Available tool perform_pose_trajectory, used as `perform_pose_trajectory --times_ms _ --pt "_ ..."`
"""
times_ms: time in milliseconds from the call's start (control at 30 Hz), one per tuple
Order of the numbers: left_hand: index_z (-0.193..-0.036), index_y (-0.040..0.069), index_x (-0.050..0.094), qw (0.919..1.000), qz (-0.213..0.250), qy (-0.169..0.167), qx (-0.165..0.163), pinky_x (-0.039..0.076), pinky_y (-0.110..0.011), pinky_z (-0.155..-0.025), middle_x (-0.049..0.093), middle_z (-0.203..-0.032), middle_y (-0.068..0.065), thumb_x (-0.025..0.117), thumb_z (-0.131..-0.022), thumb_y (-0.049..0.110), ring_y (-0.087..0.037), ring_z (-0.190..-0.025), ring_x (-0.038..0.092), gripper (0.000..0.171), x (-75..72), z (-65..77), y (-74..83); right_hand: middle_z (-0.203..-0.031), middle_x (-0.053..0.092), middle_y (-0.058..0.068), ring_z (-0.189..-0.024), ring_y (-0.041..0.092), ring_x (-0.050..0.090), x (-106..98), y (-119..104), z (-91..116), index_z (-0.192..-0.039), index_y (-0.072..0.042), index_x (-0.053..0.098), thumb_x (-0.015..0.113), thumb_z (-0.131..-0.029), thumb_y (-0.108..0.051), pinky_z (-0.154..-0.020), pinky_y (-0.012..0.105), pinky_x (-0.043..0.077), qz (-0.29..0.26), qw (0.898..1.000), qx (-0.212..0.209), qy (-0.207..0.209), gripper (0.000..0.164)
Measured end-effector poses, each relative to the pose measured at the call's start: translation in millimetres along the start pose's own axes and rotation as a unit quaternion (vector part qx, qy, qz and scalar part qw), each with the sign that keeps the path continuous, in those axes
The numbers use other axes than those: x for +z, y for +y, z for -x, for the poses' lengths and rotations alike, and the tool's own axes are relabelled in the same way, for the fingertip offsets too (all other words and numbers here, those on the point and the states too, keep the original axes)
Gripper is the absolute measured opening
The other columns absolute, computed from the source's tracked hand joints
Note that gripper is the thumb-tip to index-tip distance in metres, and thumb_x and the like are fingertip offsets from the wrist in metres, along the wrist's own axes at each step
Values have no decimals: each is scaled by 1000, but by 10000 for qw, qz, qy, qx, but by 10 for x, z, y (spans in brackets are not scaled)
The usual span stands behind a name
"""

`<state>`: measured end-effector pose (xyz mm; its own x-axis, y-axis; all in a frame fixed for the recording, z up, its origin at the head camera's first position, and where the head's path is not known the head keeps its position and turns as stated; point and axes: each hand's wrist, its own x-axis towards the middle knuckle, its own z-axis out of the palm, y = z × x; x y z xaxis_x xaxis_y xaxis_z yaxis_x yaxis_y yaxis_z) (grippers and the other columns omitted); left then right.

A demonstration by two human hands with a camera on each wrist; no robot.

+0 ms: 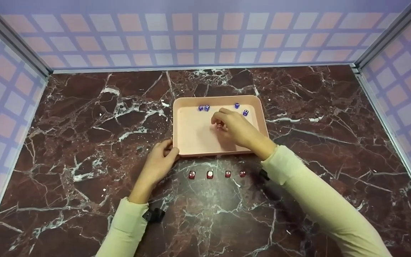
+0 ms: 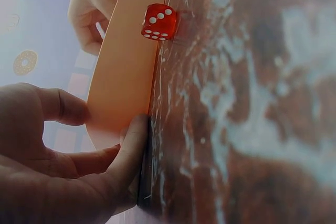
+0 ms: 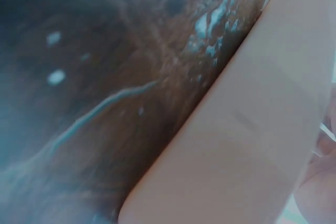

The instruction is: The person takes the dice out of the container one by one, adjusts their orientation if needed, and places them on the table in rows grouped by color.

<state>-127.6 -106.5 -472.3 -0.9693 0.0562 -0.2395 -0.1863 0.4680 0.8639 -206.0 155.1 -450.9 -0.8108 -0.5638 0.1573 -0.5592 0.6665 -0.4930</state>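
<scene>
A shallow pale-pink tray (image 1: 194, 137) lies on the table, and my left hand (image 1: 159, 160) grips its near left corner. The left wrist view has the thumb and fingers of that hand (image 2: 68, 145) against the tray's wall (image 2: 126, 56). My right hand (image 1: 236, 125) is over the tray's right half, pinching a red die (image 1: 218, 125) with white dots. Two blue dice, one of them this die (image 1: 207, 107), sit together along the far wall. Two more, including this blue die (image 1: 245, 112), lie beyond my right hand. In the right wrist view only part of my right hand (image 3: 320, 182) shows behind the tray wall.
Several red dice stand in a spaced row on the table before the tray, from the leftmost die (image 1: 192, 175) to the rightmost die (image 1: 242, 173). The dark red marbled table (image 1: 84, 142) is bounded by checked panels (image 1: 191, 39) at the back and sides.
</scene>
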Motion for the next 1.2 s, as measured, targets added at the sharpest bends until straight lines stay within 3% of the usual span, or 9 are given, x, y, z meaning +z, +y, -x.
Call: perform_pose_trajectory --times_ms 200,467,667,933,1200 --pt "-145 -10 56 10000 8 -13 -3 56 -37 -98 58 -125 -22 55 -101 18 -31 -114 66 52 9 11 8 -103 71 19 -94 32 70 -119 -29 156 -108 4 69 70 -88 11 -87 41 61 -220 9995 -210 2 21" --pt "-146 -11 54 9993 356 -134 -1 59 -29 -96 55 -127 -24 52 -102 16 -32 -115 65 52 15 6 11 -94 70 15 -89 29 71 -315 -109 411 -95 1 68 72 -87 7 -82 41 61 -61 9986 -509 151 11" --pt "-147 -12 53 9985 519 -167 -30 60 -30 -98 54 -127 -25 52 -103 15 -33 -115 65 51 16 8 -1 -93 71 11 -86 27 69 -468 -193 602 -93 -2 72 76 -89 3 -79 40 61 94 9974 -697 183 8" --pt "-147 -10 54 9997 202 -139 56 60 -33 -96 55 -128 -25 51 -104 16 -34 -115 65 50 -8 23 8 -95 71 7 -84 23 68 -508 -263 818 -94 -5 75 77 -89 2 -74 39 60 135 9970 -749 153 10" --pt "-148 -13 50 9990 419 -179 6 60 -31 -98 53 -129 -27 51 -104 14 -34 -115 65 52 11 4 0 -92 66 5 -79 22 66 -493 -224 987 -91 -7 74 79 -84 5 -71 38 60 248 9982 -513 -197 14"
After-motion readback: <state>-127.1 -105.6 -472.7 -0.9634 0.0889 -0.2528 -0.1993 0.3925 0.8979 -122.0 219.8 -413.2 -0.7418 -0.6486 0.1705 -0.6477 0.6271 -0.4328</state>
